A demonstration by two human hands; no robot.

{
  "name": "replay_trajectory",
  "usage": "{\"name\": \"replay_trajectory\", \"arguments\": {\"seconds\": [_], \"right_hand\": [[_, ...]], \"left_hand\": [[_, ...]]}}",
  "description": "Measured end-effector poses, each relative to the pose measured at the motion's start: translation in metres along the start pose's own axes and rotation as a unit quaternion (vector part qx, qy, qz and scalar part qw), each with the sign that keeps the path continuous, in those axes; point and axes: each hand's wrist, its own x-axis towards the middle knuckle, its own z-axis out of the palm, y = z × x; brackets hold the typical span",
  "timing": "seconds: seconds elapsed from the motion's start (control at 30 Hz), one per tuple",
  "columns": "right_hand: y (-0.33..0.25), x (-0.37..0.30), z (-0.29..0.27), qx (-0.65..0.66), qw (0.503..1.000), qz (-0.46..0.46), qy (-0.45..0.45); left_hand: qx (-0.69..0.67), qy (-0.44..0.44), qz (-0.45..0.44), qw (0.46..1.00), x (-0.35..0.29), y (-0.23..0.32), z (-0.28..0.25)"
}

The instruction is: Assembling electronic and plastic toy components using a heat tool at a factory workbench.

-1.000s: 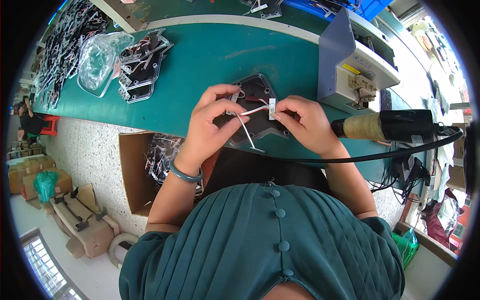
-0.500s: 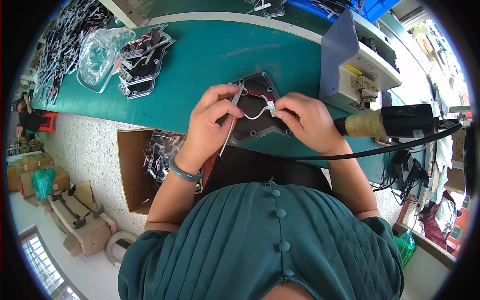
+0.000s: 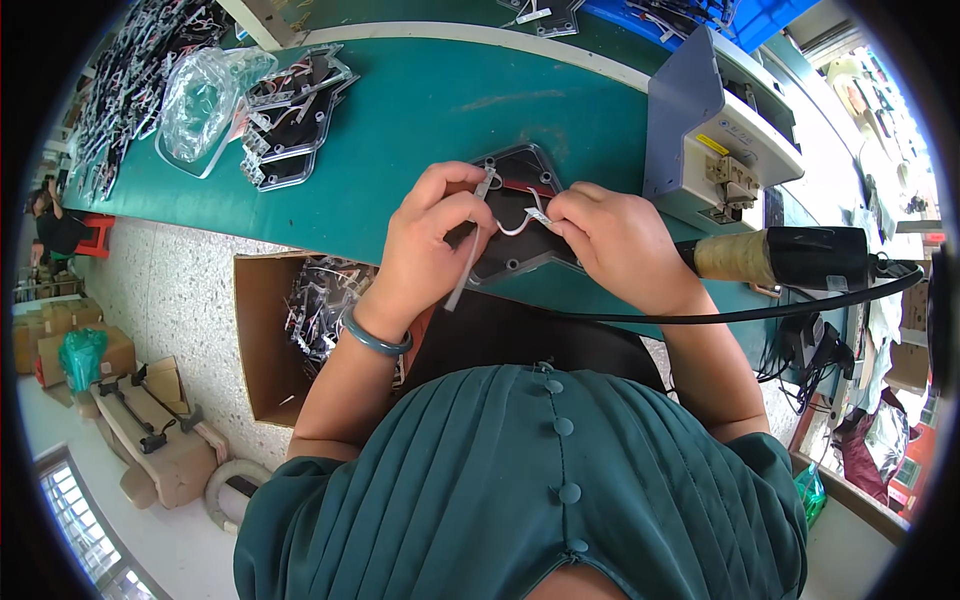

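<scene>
A dark, angular panel [image 3: 506, 256] with a clear rim lies on the green bench under both hands. My left hand [image 3: 432, 235] is closed on a thin light-grey strip [image 3: 463, 280], whose lower end sticks out below the fingers. Between thumb and fingertips, my right hand [image 3: 622, 240] pinches a small white strip piece [image 3: 538, 216]. A white wire [image 3: 513, 233] curves over the panel between the two hands. A dark red patch [image 3: 524, 187] shows on the panel near its far side.
A grey machine [image 3: 735, 150] stands at the right, and a tape-wrapped black tool [image 3: 815, 258] with a thick cable lies beside my right wrist. Stacked panels [image 3: 290, 125] and a clear plastic bag [image 3: 195, 105] sit at left. Below is a cardboard box [image 3: 262, 340] of parts.
The small white piece in my right hand has tipped flatter. The strip in my left hand has turned, showing a broader face at its lower end. Both hands keep their hold.
</scene>
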Motion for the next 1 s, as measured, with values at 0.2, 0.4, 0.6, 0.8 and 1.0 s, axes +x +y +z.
{"name": "replay_trajectory", "arguments": {"seconds": [0.2, 0.4, 0.6, 0.8, 1.0], "right_hand": [[0.004, 0.000, 0.003, 0.017, 1.000, 0.002, 0.009], [-0.002, 0.004, 0.001, -0.016, 1.000, -0.006, -0.010], [-0.006, 0.006, 0.000, -0.035, 0.999, -0.008, -0.025], [-0.012, 0.013, -0.001, -0.113, 0.991, -0.046, -0.059], [-0.025, 0.023, -0.006, -0.174, 0.975, -0.077, -0.110]], "left_hand": [[0.034, -0.031, 0.076, 0.996, 0.000, -0.009, -0.003], [0.213, -0.016, 0.066, 0.975, -0.002, 0.003, 0.008], [0.137, -0.048, 0.061, 0.988, 0.001, 0.000, -0.004], [-0.037, -0.064, 0.039, 0.997, 0.003, -0.007, -0.010], [-0.046, -0.064, 0.045, 0.996, 0.001, -0.009, -0.007]]}}
